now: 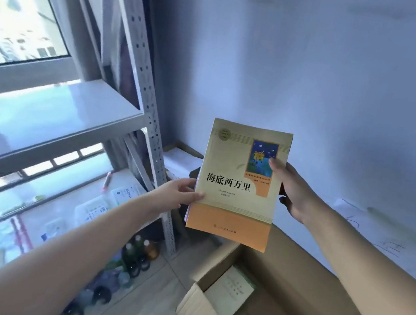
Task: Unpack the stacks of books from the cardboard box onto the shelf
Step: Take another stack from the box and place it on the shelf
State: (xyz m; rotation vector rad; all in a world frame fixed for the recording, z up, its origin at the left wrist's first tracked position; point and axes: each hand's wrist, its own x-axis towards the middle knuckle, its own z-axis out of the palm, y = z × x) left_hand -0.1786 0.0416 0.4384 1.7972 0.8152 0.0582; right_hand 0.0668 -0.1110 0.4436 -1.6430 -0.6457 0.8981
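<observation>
While both hands clamp the stack of books point(237, 185), the grip looks thin: left hand point(177, 193) has its thumb on the front cover at the lower left edge, other fingers hidden behind; right hand point(290, 190) has its thumb on the cover at the right edge, fingers wrapped around the back. Both closed on the stack. It hangs in the air above the cardboard box point(275, 300), well clear of its rim, right of the shelf point(56, 106) post. Cover faces the camera, title upright, long axis near vertical, top tipped slightly right.

Risks, my read:
- Edge-only pinch, so lower books could slide out and drop into the box.
- Swinging left, a corner could clip the shelf post.
- One more book point(234, 292) lies in the box, under the drop path.
</observation>
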